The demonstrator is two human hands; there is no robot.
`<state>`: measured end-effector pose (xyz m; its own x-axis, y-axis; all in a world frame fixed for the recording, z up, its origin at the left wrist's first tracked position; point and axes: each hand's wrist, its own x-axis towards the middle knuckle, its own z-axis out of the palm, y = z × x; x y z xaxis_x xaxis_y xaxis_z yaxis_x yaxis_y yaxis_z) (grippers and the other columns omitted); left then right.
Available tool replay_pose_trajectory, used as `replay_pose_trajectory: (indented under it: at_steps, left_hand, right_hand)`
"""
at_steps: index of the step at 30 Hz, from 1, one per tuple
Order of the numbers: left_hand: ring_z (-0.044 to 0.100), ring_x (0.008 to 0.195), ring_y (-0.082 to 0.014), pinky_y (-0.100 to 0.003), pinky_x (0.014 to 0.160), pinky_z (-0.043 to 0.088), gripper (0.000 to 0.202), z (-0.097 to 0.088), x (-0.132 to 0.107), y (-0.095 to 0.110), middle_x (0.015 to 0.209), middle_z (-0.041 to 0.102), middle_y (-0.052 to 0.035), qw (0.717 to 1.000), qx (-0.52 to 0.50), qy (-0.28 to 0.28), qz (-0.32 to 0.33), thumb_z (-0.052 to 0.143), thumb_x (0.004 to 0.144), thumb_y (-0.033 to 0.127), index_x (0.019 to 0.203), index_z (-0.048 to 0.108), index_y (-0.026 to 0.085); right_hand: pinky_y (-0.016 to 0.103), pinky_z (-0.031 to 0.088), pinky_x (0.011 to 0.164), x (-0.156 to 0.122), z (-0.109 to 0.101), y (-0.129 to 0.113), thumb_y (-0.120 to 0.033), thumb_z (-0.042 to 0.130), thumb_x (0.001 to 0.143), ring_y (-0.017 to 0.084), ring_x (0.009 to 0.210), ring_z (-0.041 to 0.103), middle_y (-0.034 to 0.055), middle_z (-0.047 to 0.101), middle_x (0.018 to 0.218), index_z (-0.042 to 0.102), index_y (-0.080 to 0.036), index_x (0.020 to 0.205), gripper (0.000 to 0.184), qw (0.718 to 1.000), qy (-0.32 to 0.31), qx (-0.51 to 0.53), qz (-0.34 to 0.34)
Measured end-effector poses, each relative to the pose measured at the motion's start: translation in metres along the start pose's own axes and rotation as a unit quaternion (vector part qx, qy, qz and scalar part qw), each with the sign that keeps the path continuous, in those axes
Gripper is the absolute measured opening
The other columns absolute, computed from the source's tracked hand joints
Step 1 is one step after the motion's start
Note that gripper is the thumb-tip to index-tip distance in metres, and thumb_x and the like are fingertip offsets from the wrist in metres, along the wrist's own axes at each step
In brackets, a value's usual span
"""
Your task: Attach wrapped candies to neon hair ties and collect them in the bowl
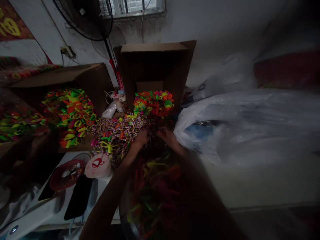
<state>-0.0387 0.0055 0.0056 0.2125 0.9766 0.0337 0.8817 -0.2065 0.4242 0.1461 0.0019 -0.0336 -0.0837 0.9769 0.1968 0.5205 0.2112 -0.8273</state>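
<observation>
My left hand and my right hand reach forward side by side into a heap of small wrapped candies. Both hands look curled with the fingers bent down into the pile, and what they hold is too dark to make out. Just beyond them a mound of bright neon plastic rings sits at the foot of an open cardboard box. More neon rings lie dimly in a container below my forearms.
A second cardboard box with neon rings stands at the left. A big clear plastic bag fills the right. A red bowl, a pink lid and a dark phone lie on a white surface. A fan stands behind.
</observation>
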Motion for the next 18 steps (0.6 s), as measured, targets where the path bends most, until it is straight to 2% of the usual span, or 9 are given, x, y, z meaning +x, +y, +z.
replay_pose_trajectory:
  at_steps: [2,4,6,8,13,18]
  left_hand:
    - [0.066,0.098,-0.0221,-0.033,0.086,0.052,0.022,0.001,0.004,0.006,0.104,0.07,-0.012,1.0,-0.021,0.014,-0.005,0.057,0.091,0.027,0.105,0.065,0.013]
    - [0.067,0.097,-0.0219,-0.032,0.085,0.052,0.025,0.006,0.006,0.014,0.105,0.071,-0.0107,0.995,-0.083,0.057,-0.019,0.052,0.092,0.024,0.113,0.061,0.015]
    - [0.067,0.097,-0.0221,-0.033,0.085,0.052,0.029,0.014,0.005,0.023,0.105,0.072,-0.0096,0.981,-0.158,0.104,-0.038,0.05,0.091,0.022,0.119,0.057,0.016]
    - [0.067,0.098,-0.023,-0.033,0.086,0.051,0.028,0.022,0.001,0.03,0.102,0.072,-0.0094,0.97,-0.203,0.124,-0.044,0.048,0.092,0.021,0.118,0.056,0.017]
    - [0.066,0.1,-0.0227,-0.033,0.087,0.049,0.022,0.024,-0.01,0.034,0.098,0.071,-0.0075,0.964,-0.23,0.129,0.028,0.041,0.098,0.028,0.11,0.058,0.021]
    - [0.067,0.095,-0.0218,-0.031,0.086,0.049,0.024,0.019,-0.012,0.038,0.099,0.07,-0.0094,0.969,-0.188,0.129,0.091,0.054,0.092,0.03,0.111,0.058,0.017]
  right_hand:
    - [0.033,0.046,0.092,0.002,0.0,0.0,-0.042,0.058,0.084,0.02,0.101,0.063,0.0044,0.068,0.108,0.058,-0.022,0.113,0.035,0.997,0.003,0.071,-0.001]
    - [0.034,0.044,0.097,0.003,-0.001,-0.002,-0.045,0.053,0.086,0.019,0.104,0.062,0.0037,0.067,0.113,0.059,-0.022,0.115,0.037,0.991,-0.002,0.132,-0.001]
    - [0.034,0.043,0.1,0.003,0.0,-0.004,-0.045,0.05,0.088,0.019,0.107,0.061,0.0041,0.067,0.115,0.06,-0.022,0.114,0.037,0.984,-0.005,0.175,0.005]
    - [0.032,0.043,0.099,0.003,0.001,-0.006,-0.042,0.047,0.089,0.018,0.109,0.06,0.0061,0.066,0.115,0.061,-0.02,0.111,0.034,0.98,-0.002,0.2,0.012]
    - [0.034,0.045,0.098,0.004,0.005,-0.008,-0.037,0.037,0.094,0.018,0.111,0.057,0.0067,0.066,0.118,0.061,-0.02,0.116,0.036,0.98,0.009,0.2,-0.007]
    - [0.033,0.049,0.089,0.006,0.006,-0.007,-0.043,0.028,0.097,0.019,0.107,0.061,0.0062,0.069,0.109,0.055,-0.019,0.128,0.048,0.99,0.0,0.144,0.006]
